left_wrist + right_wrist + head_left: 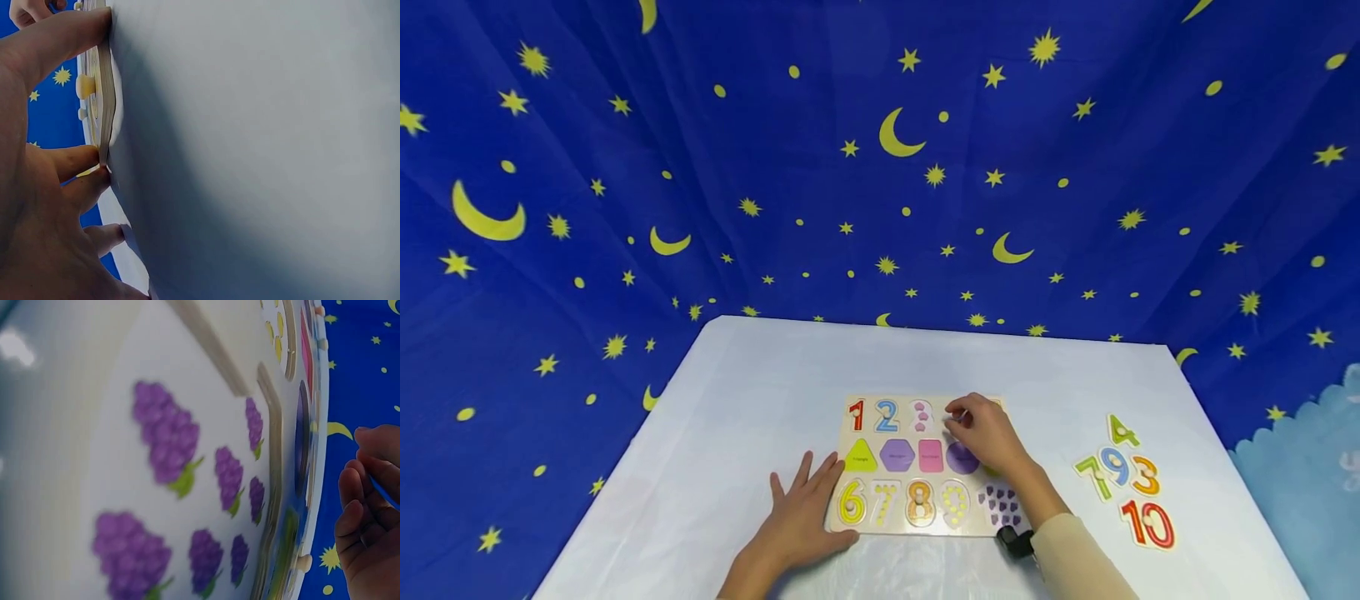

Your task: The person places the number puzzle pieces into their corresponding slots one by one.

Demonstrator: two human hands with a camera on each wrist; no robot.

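A wooden number puzzle board (895, 531) lies flat, with pieces 1 (857, 415), 2 (887, 416), 6 (852, 502) and 8 (921, 503) seated in it. My left hand (801, 521) rests at its lower left corner, fingers spread; in the left wrist view the thumb (78, 31) and fingertips touch the board's edge. Over the top row, right of the slot for 3, hovers my right hand (988, 433). Its fingers (353, 519) are loosely bent, and no piece shows between them. The hand hides the board's upper right part.
Loose number pieces 4 (1122, 432), 7 (1093, 477), 9 (1114, 467), 3 (1146, 476) and 10 (1147, 524) lie right of the board on the white tabletop (760, 375). A blue curtain with stars and moons (820, 167) hangs behind the table.
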